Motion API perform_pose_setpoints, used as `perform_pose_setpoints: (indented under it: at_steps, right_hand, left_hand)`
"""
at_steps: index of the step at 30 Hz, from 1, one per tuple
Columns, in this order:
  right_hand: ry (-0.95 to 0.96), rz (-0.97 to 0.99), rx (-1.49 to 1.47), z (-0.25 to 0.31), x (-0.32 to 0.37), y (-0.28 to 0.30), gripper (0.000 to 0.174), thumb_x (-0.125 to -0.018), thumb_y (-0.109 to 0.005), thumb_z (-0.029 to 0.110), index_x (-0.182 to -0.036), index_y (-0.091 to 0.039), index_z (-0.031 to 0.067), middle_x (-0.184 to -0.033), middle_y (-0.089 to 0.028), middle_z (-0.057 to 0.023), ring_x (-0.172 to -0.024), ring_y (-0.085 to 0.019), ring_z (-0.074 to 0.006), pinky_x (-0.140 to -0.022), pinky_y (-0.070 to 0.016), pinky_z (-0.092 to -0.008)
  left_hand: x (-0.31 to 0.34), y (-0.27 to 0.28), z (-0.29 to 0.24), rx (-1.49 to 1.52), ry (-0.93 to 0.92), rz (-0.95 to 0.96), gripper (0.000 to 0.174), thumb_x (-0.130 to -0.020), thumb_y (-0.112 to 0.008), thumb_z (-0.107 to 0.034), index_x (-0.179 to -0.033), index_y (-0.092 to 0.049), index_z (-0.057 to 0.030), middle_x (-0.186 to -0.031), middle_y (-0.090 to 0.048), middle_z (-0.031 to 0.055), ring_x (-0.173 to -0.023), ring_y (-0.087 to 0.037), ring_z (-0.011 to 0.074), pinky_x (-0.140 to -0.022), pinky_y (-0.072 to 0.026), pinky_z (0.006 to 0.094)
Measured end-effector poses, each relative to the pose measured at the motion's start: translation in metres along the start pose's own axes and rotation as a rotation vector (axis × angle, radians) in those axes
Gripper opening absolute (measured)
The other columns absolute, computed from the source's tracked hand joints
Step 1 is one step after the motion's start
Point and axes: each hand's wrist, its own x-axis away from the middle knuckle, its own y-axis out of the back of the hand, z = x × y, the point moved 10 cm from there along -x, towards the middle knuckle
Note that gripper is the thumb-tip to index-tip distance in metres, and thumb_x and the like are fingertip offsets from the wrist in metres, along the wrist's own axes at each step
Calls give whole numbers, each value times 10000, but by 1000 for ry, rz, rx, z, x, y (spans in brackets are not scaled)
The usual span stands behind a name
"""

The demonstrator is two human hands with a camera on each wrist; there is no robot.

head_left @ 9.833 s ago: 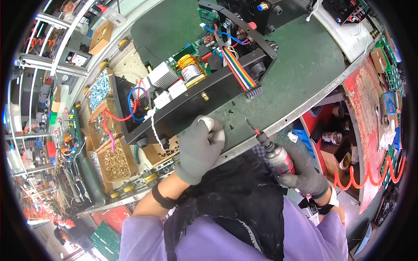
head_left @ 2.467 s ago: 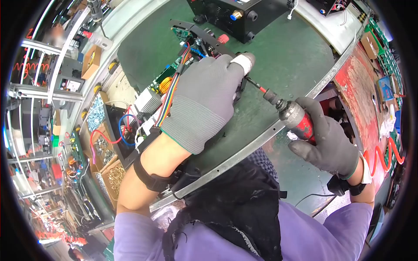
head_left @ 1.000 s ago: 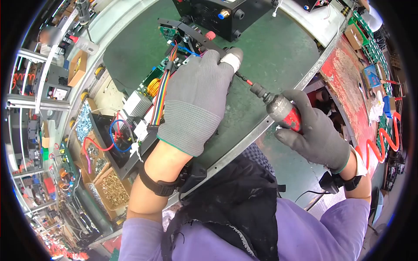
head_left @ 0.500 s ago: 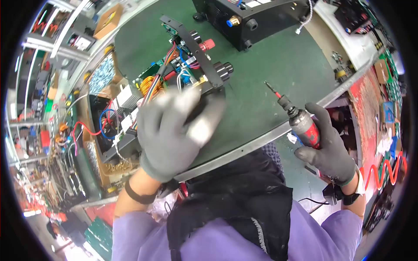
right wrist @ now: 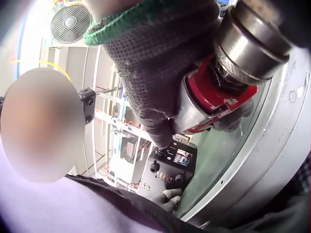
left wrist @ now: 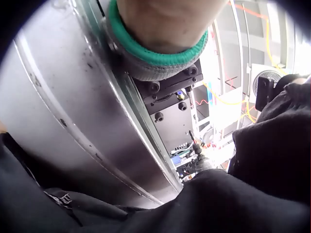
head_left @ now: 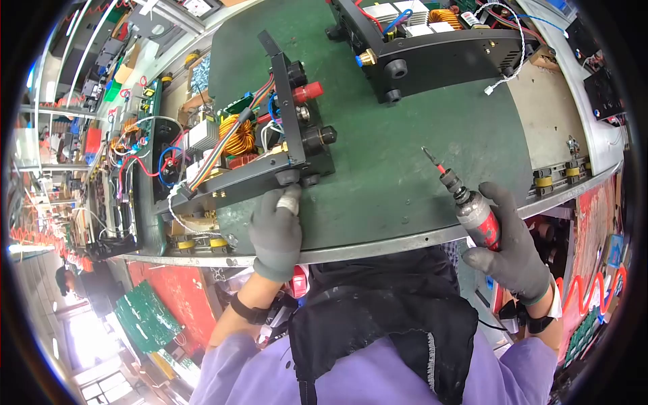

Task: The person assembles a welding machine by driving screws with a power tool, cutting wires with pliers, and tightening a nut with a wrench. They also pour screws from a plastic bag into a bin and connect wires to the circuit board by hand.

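From my remote seat I list the following. Item: right hand (head_left: 518, 260), gloved in grey, clamped round a red-bodied driver (head_left: 478, 221), which is over the near edge of the green mat (head_left: 412, 152), its bit pointing up and leftward in the head view. Item: left hand (head_left: 275, 233), gloved, one finger wrapped in white, at the near corner of an open black chassis (head_left: 253, 177), just beside a rubber foot (head_left: 287, 177); whether its fingers close on anything I cannot tell, the left wrist view showing only the glove's green cuff (left wrist: 163, 58) and hiding the fingertips. Contents of the chassis, seen only from the head: copper coil (head_left: 236, 137), finned heat sink (head_left: 200, 136), rainbow ribbon cable (head_left: 218, 150); on its end panel, a red knob (head_left: 309, 92). Item: second black chassis (head_left: 452, 64), standing farther back on the mat, white twisted lead (head_left: 518, 73) hanging over its side. The right wrist view adds the driver's metal collar (right wrist: 250, 46), fingertips (right wrist: 232, 119) showing past the red body, and a round wall fan (right wrist: 70, 23).
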Motion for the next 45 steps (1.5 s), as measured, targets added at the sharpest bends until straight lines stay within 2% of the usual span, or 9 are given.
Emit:
perform_pose_setpoints:
  at_steps: [13, 15, 17, 19, 20, 22, 29, 38, 45]
  right_hand:
    - [-20, -92, -122, -18, 11, 14, 950, -703, -863, 381, -1410, -327, 43, -971, -615, -128, -833, -589, -203, -776, -488, -330]
    - [-62, -105, -149, -23, 15, 15, 940, -708, -864, 362, -1411, -329, 42, -984, -616, -125, -847, -587, -195, -785, -489, -327]
    - [-36, -129, -197, -23, 17, 17, 907, -718, -863, 293, -1411, -334, 41, -996, -612, -126, -857, -583, -192, -797, -490, -324]
    - [-52, -130, -173, -25, 20, 19, 888, -719, -861, 246, -1408, -342, 41, -1017, -620, -141, -887, -613, -216, -811, -497, -336]
    - [-9, -130, -165, -23, 20, 17, 881, -717, -861, 246, -1404, -349, 42, -1032, -624, -152, -905, -630, -236, -811, -502, -344]
    - [53, -143, -73, -16, 21, 17, 863, -716, -857, 258, -1394, -366, 48, -1050, -641, -186, -940, -671, -310, -807, -515, -371]
    - [24, -186, -64, -19, 21, 25, 850, -727, -836, 307, -1400, -371, 75, -929, -672, -195, -880, -687, -373, -767, -528, -408]
    - [31, -197, -45, -20, 22, 33, 826, -746, -821, 309, -1397, -369, 77, -938, -669, -213, -905, -685, -388, -766, -525, -420]
    - [42, -220, -64, -23, 19, 36, 807, -766, -804, 293, -1396, -362, 50, -994, -655, -233, -930, -679, -389, -789, -521, -415]
  left_hand:
    - [-44, -41, -139, 342, -422, 131, 311, -778, -614, -96, -1079, -694, -118, -951, -617, 78, -874, -597, 278, -695, -510, 386]
    - [-59, -62, -147, 324, -374, 231, 321, -789, -608, -74, -1097, -685, -123, -960, -608, 108, -876, -587, 294, -689, -506, 390]
    - [-78, -59, -155, 338, -360, 122, 306, -822, -610, -66, -1119, -666, -116, -909, -589, 74, -826, -575, 232, -661, -491, 359]
    - [-100, -82, -141, 1079, 107, 381, 313, -910, -586, -85, -1223, -593, -69, -877, -539, 55, -743, -524, 157, -605, -453, 298]
    - [-109, -84, -147, 1085, 90, 394, 313, -910, -586, -85, -1223, -593, -69, -877, -539, 55, -743, -524, 157, -605, -453, 298]
    - [-100, -120, -165, 1985, 664, 753, 361, -979, -560, -141, -1310, -499, -9, -912, -509, 66, -694, -463, 107, -571, -408, 237]
    - [-115, -114, -192, 2160, 670, 832, 418, -989, -564, -144, -1345, -441, 36, -954, -512, 105, -687, -473, 105, -544, -394, 223]
    - [-121, -116, -202, 2143, 553, 814, 397, -980, -561, -110, -1332, -450, 34, -958, -550, 111, -688, -512, 111, -545, -414, 222]
    - [-115, -120, -213, 2231, 640, 818, 349, -1008, -508, -141, -1313, -476, 28, -990, -567, 113, -687, -512, 105, -564, -435, 223]
